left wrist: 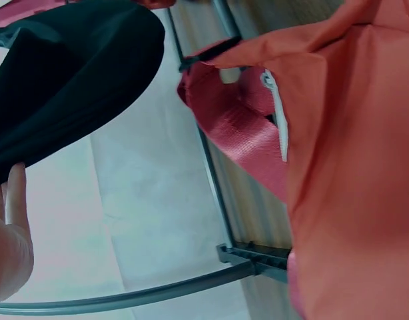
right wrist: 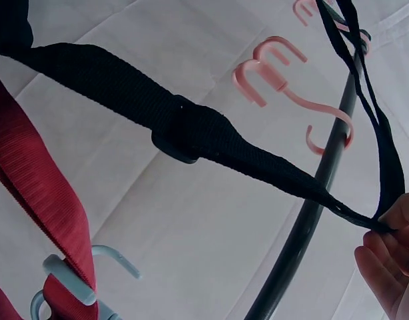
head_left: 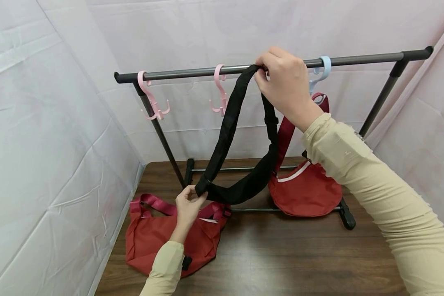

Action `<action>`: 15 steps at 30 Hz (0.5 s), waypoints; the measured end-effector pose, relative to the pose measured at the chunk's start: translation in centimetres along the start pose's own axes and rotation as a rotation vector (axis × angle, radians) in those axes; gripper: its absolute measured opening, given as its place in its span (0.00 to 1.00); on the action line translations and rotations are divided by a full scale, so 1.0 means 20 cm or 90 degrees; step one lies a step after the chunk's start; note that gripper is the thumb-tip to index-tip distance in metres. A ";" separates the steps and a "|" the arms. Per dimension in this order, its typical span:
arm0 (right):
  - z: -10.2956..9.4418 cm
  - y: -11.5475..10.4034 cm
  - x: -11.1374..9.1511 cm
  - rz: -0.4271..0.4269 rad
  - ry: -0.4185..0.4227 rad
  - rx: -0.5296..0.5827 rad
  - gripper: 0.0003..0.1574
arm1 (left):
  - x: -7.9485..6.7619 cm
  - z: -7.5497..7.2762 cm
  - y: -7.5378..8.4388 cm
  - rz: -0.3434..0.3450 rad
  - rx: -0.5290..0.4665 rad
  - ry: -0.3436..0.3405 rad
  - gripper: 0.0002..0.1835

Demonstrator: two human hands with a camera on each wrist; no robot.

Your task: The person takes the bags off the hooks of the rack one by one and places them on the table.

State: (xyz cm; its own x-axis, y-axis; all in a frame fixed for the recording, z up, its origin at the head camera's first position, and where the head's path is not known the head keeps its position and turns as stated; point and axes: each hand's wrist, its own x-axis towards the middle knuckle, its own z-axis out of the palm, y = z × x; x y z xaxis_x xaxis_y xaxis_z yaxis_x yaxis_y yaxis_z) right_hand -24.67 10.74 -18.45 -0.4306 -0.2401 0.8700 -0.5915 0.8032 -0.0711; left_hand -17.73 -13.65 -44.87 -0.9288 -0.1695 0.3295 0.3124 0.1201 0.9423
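A black shoulder bag hangs in the air in front of the rail, its strap forming a tall loop. At the top of that loop my right hand pinches the strap between thumb and fingers; the right wrist view shows the strap's buckle below the grip. Lower down, my left hand pinches the bag's left end, where strap and body meet. In the left wrist view the black body fills the upper left, with the left hand under its edge.
A metal clothes rail carries two pink hooks and a blue hook. One red bag hangs from the blue hook. Another red bag lies on the wooden table at the left front. White curtains surround everything.
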 end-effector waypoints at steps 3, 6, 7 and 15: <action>0.00 0.01 -0.01 0.014 -0.018 -0.006 0.12 | -0.01 -0.01 0.02 0.036 0.001 0.004 0.07; 0.01 0.02 -0.03 0.019 -0.031 -0.017 0.13 | -0.02 -0.03 0.04 0.076 0.006 0.010 0.07; 0.01 0.02 -0.04 0.020 -0.035 -0.020 0.12 | -0.02 -0.04 0.04 0.087 0.006 0.012 0.07; 0.08 0.09 -0.11 0.027 -0.087 -0.048 0.11 | -0.09 -0.11 0.08 0.124 0.007 0.034 0.07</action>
State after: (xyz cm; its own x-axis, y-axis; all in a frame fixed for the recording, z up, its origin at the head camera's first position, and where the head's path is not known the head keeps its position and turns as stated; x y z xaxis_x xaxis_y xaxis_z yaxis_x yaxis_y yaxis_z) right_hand -25.90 11.81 -21.25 -0.5463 -0.2727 0.7919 -0.5194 0.8520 -0.0650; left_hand -15.22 -15.29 -43.81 -0.8391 -0.1940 0.5082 0.4822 0.1669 0.8600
